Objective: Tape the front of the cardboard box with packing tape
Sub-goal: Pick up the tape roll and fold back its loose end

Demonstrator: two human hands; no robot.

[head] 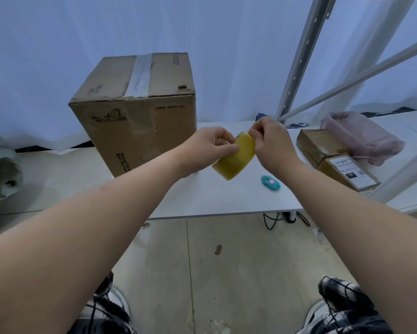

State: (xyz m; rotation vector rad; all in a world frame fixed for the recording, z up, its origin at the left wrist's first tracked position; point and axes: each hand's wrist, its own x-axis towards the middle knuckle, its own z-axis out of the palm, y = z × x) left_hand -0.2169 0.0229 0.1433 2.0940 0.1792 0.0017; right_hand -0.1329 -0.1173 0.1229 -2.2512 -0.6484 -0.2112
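Note:
A large brown cardboard box (140, 116) stands upright on the white table (222, 201), left of centre, with a strip of clear tape along its top seam. In front of it and to its right I hold a yellowish roll of packing tape (235, 160) above the table. My left hand (209, 148) grips the roll from the left. My right hand (272, 145) pinches at the roll's upper edge with its fingertips. Whether a tape end is lifted is hidden by my fingers.
A teal box cutter (271, 182) lies on the table right of the roll. Two small brown parcels (335, 157) and a pink bag (361, 136) sit at the right by a white metal rack (306, 56). Cables (275, 219) hang under the table edge.

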